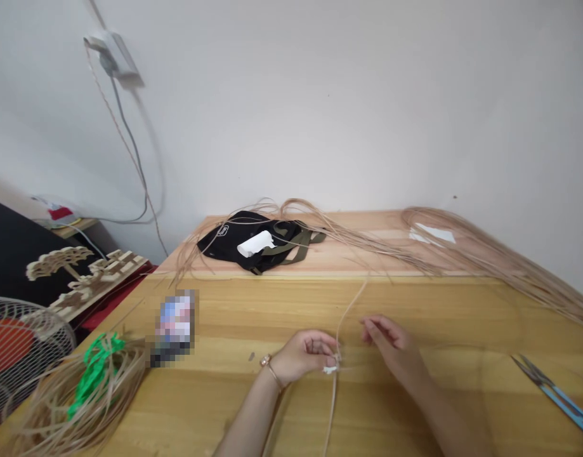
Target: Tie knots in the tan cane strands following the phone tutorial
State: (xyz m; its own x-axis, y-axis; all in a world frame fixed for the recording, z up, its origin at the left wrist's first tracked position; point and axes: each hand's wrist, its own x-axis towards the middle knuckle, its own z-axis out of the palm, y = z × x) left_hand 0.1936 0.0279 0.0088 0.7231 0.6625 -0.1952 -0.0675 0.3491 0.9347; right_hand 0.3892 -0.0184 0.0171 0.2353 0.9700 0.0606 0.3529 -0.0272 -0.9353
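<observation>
My left hand (306, 354) rests on the wooden table (415, 393) with its fingers curled, pinching a thin tan rattan strand (341, 320) where a small white knot or clip (331, 365) sits. The strand runs up toward the back of the table and down toward me. My right hand (391, 346) lies just right of the strand, fingers loosely bent and apart, touching nothing I can make out.
A black bag (246, 244) with a white roll (255, 244) lies at the back. Long rattan bundles (486, 257) spread across the back right. A coil of rattan with green tie (89, 374) sits front left. Scissors (552, 390) lie at right. A fan (15, 346) stands left.
</observation>
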